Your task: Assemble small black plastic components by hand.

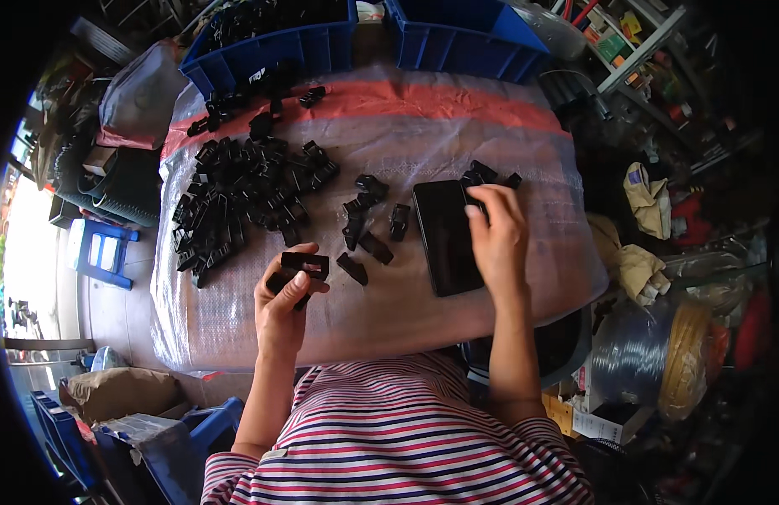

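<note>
My left hand (pixel 284 295) is closed around black plastic pieces (pixel 305 266) that look like clips or buckles, the thumb pressed against them. My right hand (pixel 499 231) is over the right edge of a flat black tablet-like slab (pixel 444 244). Its fingers are bent, with a gap between thumb and forefinger, and nothing shows in that gap. Just beyond its fingertips lie a few more black pieces (pixel 480 172). Between my hands several loose black pieces (pixel 375 247) are scattered. A large heap of similar pieces (pixel 238 194) spreads over the left side.
The work surface is a bulky bundle wrapped in woven plastic (pixel 381 324) with a red stripe. At its far edge stand a blue bin of black pieces (pixel 272 59) and another blue bin (pixel 465 50). A blue stool (pixel 103 252) is left; a wrapped spool (pixel 634 358) is right.
</note>
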Action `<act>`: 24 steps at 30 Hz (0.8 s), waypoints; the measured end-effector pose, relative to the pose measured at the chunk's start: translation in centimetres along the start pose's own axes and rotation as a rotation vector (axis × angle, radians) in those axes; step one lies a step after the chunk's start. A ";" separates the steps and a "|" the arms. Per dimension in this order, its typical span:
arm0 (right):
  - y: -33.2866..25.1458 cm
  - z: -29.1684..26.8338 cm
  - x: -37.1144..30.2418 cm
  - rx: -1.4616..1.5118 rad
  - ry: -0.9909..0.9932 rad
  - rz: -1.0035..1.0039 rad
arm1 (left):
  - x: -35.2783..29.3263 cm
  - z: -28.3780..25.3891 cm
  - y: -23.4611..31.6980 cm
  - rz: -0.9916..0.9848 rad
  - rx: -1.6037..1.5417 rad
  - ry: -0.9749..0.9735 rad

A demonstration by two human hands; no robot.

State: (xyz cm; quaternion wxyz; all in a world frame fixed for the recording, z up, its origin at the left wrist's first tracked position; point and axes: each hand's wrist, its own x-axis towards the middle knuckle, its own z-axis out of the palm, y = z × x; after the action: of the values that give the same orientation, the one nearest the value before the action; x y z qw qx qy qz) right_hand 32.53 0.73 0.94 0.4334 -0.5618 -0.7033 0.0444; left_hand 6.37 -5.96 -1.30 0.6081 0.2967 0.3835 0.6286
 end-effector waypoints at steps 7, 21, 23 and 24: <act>8.9 -2.0 -2.0 -0.151 -0.093 0.077 | 0.6 0.6 -1.5 -0.193 -0.164 -0.148; -7.0 1.7 -4.1 0.584 -0.253 -0.166 | -0.4 1.7 -1.2 -0.200 -0.245 -0.309; -7.3 2.9 -4.3 0.595 -0.252 -0.160 | -0.6 1.4 -1.4 -0.177 -0.234 -0.278; -7.3 3.0 -4.2 0.601 -0.259 -0.163 | -0.7 1.2 -1.5 -0.182 -0.212 -0.258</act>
State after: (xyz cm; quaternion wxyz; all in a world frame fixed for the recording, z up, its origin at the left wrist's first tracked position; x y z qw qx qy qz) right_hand 25.09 -4.16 0.70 0.4888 -0.3406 -0.7505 0.2861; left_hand 8.26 -6.53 -1.88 0.7344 0.2731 0.2592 0.5647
